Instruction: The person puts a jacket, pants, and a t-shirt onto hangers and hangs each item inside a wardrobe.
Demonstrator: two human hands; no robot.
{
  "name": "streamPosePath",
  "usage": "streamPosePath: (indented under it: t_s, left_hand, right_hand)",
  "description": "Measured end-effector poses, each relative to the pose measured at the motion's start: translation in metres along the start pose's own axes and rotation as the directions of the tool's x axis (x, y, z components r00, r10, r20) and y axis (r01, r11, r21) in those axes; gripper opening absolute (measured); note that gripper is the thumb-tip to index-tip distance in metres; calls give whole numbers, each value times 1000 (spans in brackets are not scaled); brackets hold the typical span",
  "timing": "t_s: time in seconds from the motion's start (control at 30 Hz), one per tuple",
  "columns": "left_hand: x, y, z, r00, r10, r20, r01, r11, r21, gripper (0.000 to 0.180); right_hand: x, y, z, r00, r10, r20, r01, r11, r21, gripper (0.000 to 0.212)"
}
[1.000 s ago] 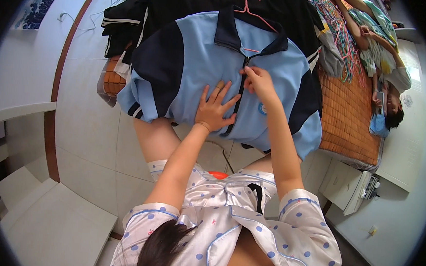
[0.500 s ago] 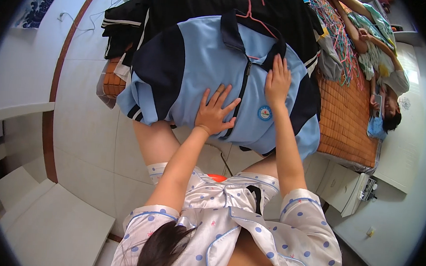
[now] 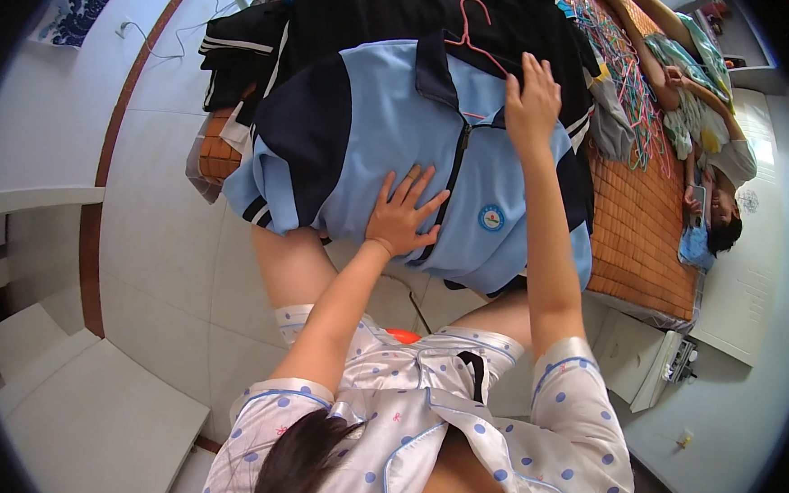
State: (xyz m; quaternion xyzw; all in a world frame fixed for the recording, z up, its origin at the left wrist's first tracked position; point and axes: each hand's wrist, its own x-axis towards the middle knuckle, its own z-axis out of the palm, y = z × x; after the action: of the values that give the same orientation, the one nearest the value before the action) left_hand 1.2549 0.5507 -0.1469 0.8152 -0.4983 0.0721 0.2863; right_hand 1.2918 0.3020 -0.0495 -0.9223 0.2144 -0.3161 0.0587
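Observation:
A light blue and navy zip jacket lies spread over the bed's near edge and my knees, its collar toward the far side. A pink hanger sits inside the collar, with its hook sticking out beyond it. My left hand rests flat on the jacket front beside the dark zipper, fingers spread. Over the right side of the collar lies my right hand, fingers stretched out and holding nothing. It hides part of the collar and the hanger's right arm. Lower on the chest is a round badge.
Dark clothes lie beyond the jacket. On the brown woven mat to the right is a heap of colourful hangers, with a grey cloth beside it. A person lies there holding a phone. A white panel stands lower left.
My right hand has moved up and slightly right, from the jacket's chest to the collar. My left hand stays on the jacket front. The view has shifted slightly.

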Motion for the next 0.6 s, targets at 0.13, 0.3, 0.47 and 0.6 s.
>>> streamPosePath:
  t_s: [0.13, 0.3, 0.47, 0.6]
  left_hand:
    - [3, 2, 3, 1000, 23, 19, -23, 1000, -10, 59]
    - [2, -1, -5, 999, 8, 49, -7, 1000, -20, 56]
    - [2, 0, -16, 957, -252, -144, 134, 823, -552, 23]
    - [42, 36, -116, 740, -305, -600, 31, 906, -423, 30]
  right_hand:
    - [-8, 26, 44, 988, 18, 155, 0, 994, -113, 40]
    - [-5, 3, 8, 981, 80, 174, -107, 983, 148, 24]
    - [-24, -7, -90, 952, 94, 291, -238, 824, 514, 27]
    - [-47, -25, -165, 972, 121, 203, -218, 789, 575, 22]
